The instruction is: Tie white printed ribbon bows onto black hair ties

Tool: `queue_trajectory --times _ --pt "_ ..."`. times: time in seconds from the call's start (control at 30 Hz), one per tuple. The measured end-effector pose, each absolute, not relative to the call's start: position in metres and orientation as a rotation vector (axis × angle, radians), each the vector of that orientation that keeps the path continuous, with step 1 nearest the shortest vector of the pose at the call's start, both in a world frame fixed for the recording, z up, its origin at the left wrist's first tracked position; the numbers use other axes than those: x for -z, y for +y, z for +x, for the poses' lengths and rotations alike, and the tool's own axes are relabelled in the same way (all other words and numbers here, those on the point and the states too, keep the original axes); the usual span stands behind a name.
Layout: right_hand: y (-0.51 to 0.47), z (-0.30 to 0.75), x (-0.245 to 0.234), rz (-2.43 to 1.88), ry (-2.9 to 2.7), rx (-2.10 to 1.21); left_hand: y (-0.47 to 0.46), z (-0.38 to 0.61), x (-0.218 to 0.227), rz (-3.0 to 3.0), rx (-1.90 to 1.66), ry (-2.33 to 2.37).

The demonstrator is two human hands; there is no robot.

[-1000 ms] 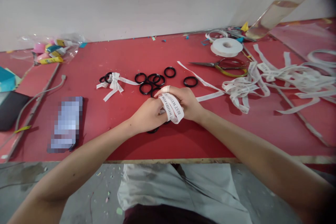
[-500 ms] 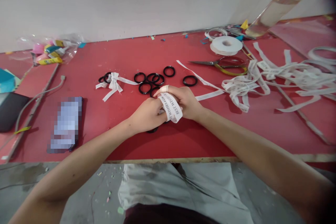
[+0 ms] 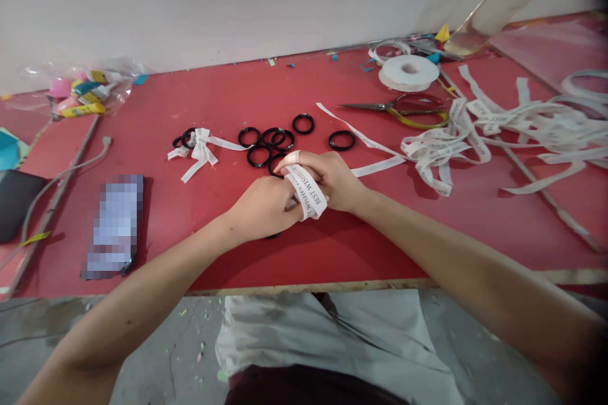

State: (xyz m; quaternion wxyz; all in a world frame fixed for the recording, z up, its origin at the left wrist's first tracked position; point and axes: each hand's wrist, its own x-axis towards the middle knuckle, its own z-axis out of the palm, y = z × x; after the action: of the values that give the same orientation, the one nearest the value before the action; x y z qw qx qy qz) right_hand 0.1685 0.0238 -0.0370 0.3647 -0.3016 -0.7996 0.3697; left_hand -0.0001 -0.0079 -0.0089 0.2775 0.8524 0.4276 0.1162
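Observation:
A white ribbon (image 3: 308, 193) printed "BEST WISHES FOR" is looped over the fingers where my two hands meet above the red table. My left hand (image 3: 266, 205) is closed on the ribbon, its fingertips mostly covered by the loop. From the other side, my right hand (image 3: 335, 180) presses its curled fingers and thumb against the same ribbon; a pale wrap shows on one finger. Several black hair ties (image 3: 259, 155) lie just beyond my hands, one partly under them. To their left is a hair tie with a white ribbon bow (image 3: 202, 145) on it.
Scissors (image 3: 396, 111) and a white ribbon spool (image 3: 408, 73) lie at the back right. Tangled printed ribbon (image 3: 441, 145) covers the right side. A phone (image 3: 114, 228) and a cable (image 3: 71, 168) are on the left, with a bag of small bottles (image 3: 85, 95) behind.
The camera view has shifted slightly. Both hands keep nearly the same pose around the ribbon, with only small finger movement; the table items stay put.

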Motion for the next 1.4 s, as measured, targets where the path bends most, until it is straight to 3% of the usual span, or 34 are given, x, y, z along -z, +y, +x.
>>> queue_trajectory --times 0.77,1.4 --pt "0.0248 0.1689 0.0385 -0.735 -2.075 -0.922 -0.0084 0.0001 0.0085 2.318 -0.352 1.124" --pt "0.0248 0.1691 0.0378 -0.718 -2.12 -0.9 -0.0091 0.0009 0.0106 2.661 -0.166 1.147"
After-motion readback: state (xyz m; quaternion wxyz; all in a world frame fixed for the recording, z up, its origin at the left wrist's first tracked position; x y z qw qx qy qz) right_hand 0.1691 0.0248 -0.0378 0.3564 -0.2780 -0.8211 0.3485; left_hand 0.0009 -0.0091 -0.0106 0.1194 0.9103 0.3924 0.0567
